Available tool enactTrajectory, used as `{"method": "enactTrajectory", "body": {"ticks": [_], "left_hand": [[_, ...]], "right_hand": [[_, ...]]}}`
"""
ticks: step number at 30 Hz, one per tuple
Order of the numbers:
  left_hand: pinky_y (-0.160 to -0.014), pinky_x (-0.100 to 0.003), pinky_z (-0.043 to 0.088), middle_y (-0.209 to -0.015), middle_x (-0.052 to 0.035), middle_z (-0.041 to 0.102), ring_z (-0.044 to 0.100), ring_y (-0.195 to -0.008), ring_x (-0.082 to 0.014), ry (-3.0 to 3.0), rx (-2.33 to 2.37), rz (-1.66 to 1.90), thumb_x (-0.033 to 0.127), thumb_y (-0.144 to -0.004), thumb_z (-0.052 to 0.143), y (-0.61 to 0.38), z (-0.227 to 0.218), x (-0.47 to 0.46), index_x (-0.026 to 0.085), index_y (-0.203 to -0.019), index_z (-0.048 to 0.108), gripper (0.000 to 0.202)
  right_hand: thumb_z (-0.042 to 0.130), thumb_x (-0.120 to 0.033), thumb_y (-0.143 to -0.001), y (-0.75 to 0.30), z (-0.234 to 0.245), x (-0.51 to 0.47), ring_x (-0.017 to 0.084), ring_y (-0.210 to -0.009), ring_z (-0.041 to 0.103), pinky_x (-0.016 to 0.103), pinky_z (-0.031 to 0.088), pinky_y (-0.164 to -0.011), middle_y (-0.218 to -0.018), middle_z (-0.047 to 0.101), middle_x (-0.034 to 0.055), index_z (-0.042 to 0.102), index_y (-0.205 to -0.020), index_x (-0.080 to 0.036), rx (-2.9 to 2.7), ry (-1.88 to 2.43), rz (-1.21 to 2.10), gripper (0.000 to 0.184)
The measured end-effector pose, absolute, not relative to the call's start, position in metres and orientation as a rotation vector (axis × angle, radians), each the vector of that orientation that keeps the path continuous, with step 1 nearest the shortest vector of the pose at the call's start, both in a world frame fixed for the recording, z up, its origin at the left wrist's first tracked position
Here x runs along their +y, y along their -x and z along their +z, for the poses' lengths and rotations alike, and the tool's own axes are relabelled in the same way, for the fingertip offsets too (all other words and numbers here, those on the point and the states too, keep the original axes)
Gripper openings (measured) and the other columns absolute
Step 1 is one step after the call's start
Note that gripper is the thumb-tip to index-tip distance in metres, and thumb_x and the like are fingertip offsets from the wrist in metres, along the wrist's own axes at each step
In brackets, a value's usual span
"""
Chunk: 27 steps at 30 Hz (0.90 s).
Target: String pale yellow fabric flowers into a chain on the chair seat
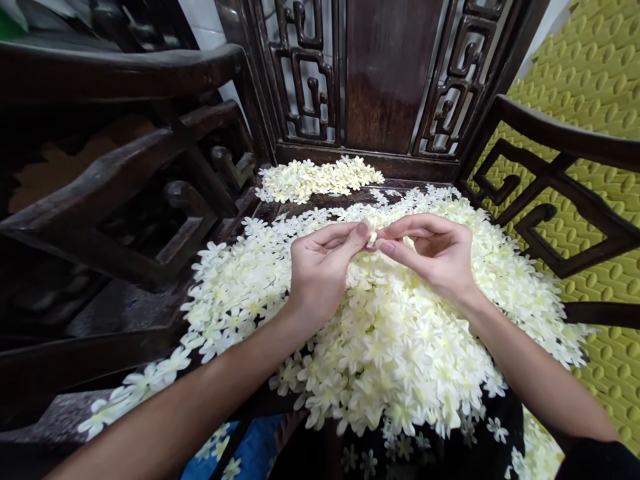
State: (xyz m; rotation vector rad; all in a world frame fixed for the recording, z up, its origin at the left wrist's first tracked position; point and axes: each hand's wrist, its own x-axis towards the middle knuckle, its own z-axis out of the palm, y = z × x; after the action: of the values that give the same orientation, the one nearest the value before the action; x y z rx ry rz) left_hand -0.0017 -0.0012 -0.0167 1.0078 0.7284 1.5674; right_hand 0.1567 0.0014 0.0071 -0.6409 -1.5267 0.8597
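Note:
Above a wide heap of loose white flowers (400, 353), my two hands meet at the fingertips. A small cream-white flower piece (372, 237) is pinched between thumb and fingers of my left hand (327, 260). From the other side, my right hand (433, 253) brings its thumb and fingertips close together against the same piece. Whether the right fingertips hold a part of their own is too small to tell. The loose flowers have pale yellow centres and look artificial. They spread under both wrists over the dark wooden seat.
A separate strip of flowers (320, 179) lies at the back of the seat. Carved dark armrests stand at the left (125, 160) and right (565, 180), with a panelled backrest (393, 73) behind. Yellow textured padding (600, 87) is at the right. Flowers trail over the seat's front left edge.

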Motion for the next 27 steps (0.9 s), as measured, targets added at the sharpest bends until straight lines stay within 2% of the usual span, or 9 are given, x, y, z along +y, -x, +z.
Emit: {"method": "enactTrajectory", "body": {"ticks": [9, 17, 27], "left_hand": [[-0.087, -0.038, 0.063, -0.085, -0.0039, 0.079, 0.076, -0.086, -0.0202, -1.033, 0.769, 1.565, 0.035, -0.077, 0.083, 0.0011, -0.016, -0.0021, 0.021, -0.087, 0.08, 0.017], [-0.085, -0.035, 0.063, -0.084, -0.0033, 0.079, 0.075, -0.083, -0.0182, -1.022, 0.748, 1.595, 0.033, -0.076, 0.084, -0.0005, -0.0181, -0.0022, 0.021, -0.086, 0.08, 0.017], [-0.086, -0.036, 0.063, -0.087, -0.0039, 0.078, 0.075, -0.084, -0.0185, -1.02, 0.758, 1.579, 0.035, -0.076, 0.083, -0.0002, -0.0185, -0.0028, 0.02, -0.088, 0.079, 0.019]], "right_hand": [[0.089, -0.018, -0.07, -0.1587, 0.0057, 0.0017, 0.016, -0.078, 0.078, 0.025, 0.066, -0.067, -0.088, 0.081, 0.0017, 0.079, -0.089, -0.022, -1.52, 0.723, 0.881, 0.022], [0.088, -0.011, -0.07, -0.1581, 0.0051, 0.0016, 0.015, -0.08, 0.078, 0.024, 0.067, -0.073, -0.087, 0.08, 0.0006, 0.079, -0.088, -0.022, -1.491, 0.709, 0.89, 0.023], [0.089, -0.015, -0.069, -0.1584, 0.0055, 0.002, 0.014, -0.073, 0.076, 0.024, 0.066, -0.072, -0.085, 0.079, 0.0011, 0.079, -0.087, -0.021, -1.486, 0.717, 0.882, 0.022]]}}
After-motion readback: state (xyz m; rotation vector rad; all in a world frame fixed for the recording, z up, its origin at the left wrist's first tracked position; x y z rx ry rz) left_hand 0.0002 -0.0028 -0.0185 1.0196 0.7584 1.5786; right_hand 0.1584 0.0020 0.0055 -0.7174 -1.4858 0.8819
